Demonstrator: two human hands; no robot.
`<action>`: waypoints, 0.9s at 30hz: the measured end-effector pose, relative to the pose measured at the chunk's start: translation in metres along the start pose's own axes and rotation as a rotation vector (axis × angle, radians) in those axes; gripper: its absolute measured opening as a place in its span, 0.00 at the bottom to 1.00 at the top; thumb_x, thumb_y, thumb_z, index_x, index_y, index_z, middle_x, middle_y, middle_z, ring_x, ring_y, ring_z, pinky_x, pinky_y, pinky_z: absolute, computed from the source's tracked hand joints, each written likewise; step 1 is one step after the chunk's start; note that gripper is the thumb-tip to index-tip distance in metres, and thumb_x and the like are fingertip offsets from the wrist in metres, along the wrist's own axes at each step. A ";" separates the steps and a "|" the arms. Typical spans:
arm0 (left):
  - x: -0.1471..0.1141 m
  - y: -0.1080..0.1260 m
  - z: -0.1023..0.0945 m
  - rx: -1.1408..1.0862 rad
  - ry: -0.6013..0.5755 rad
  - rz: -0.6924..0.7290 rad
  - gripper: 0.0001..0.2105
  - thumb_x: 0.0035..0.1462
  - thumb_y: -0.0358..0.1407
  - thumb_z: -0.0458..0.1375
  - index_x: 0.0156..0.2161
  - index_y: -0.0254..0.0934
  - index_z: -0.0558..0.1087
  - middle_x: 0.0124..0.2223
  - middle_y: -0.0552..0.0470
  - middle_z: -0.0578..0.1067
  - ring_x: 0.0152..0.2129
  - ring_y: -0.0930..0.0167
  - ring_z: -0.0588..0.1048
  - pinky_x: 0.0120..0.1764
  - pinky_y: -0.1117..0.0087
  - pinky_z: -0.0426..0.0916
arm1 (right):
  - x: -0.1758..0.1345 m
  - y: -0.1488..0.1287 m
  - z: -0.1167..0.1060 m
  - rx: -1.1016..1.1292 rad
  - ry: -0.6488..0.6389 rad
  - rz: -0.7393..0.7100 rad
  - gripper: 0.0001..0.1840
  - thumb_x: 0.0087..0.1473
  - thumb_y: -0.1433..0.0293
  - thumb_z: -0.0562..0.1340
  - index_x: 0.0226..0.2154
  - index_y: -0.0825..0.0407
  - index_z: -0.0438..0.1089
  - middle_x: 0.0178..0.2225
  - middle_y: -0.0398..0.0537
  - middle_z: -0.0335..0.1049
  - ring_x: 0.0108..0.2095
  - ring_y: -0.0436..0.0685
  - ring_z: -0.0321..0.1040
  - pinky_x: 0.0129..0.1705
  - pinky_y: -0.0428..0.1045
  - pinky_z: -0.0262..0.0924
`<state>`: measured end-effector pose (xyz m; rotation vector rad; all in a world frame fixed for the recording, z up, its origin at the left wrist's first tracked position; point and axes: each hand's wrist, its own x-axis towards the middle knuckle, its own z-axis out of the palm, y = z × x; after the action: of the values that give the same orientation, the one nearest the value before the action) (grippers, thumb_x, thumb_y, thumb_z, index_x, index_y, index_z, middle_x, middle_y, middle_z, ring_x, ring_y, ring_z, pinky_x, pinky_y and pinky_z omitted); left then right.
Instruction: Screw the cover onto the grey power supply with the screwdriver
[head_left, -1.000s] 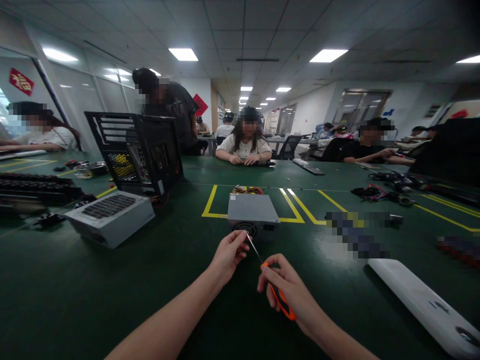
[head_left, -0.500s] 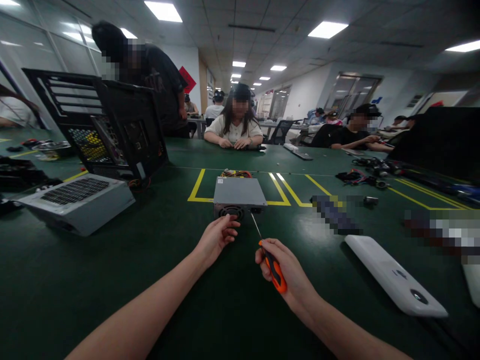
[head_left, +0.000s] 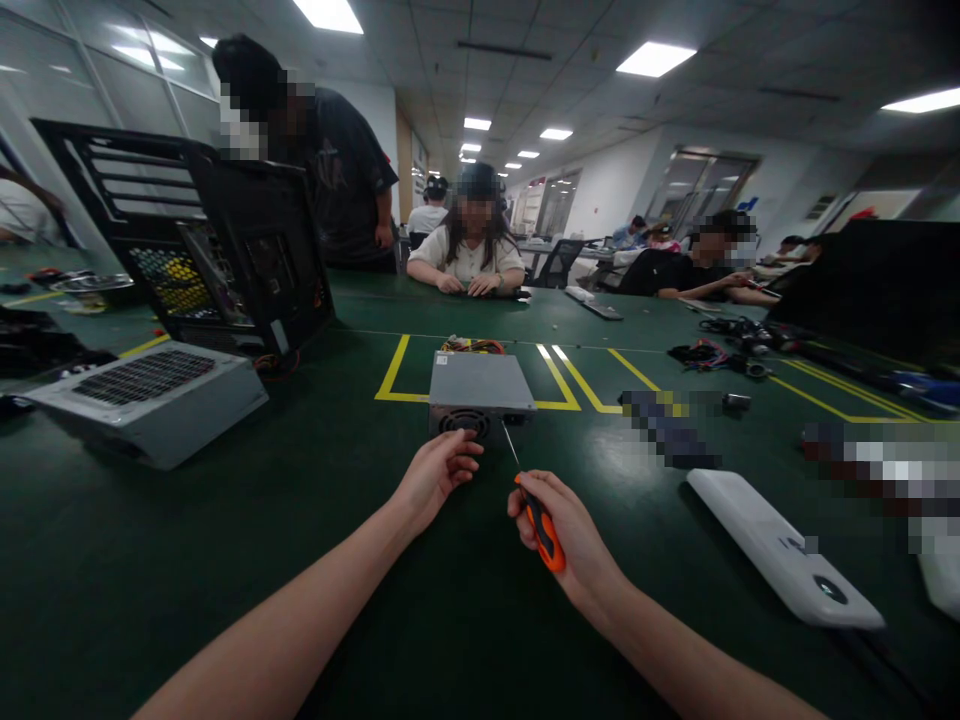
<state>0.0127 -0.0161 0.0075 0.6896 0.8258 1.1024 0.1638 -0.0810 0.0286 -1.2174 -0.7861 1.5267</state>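
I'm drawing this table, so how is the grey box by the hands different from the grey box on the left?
The middle box has a plain top with a small white label; the left box has a dark grille on top. The middle box sits nearly straight on, its fan facing the camera, while the left box is angled. A screwdriver points at the middle box, not the left box. Both are grey, on the green table.

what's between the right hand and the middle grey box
The screwdriver's shaft, seen in the head view; whether it touches the grey box is unclear.
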 end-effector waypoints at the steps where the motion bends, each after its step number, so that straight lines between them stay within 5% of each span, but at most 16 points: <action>1: 0.000 0.000 0.000 0.001 -0.002 -0.001 0.10 0.54 0.35 0.55 0.41 0.31 0.69 0.32 0.50 0.73 0.21 0.79 0.70 0.24 0.79 0.65 | 0.000 0.000 0.000 0.000 0.006 -0.004 0.13 0.46 0.62 0.61 0.29 0.51 0.57 0.19 0.40 0.66 0.15 0.45 0.56 0.17 0.42 0.48; 27: 0.009 -0.007 0.016 0.128 -0.185 0.042 0.17 0.57 0.40 0.49 0.52 0.39 0.65 0.43 0.46 0.71 0.27 0.77 0.70 0.28 0.77 0.63 | -0.001 0.001 0.001 0.024 -0.015 0.000 0.13 0.45 0.62 0.61 0.29 0.51 0.58 0.20 0.40 0.66 0.15 0.45 0.57 0.18 0.42 0.47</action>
<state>0.0317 -0.0112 0.0081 0.9056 0.7296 1.0120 0.1624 -0.0823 0.0286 -1.1892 -0.7751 1.5428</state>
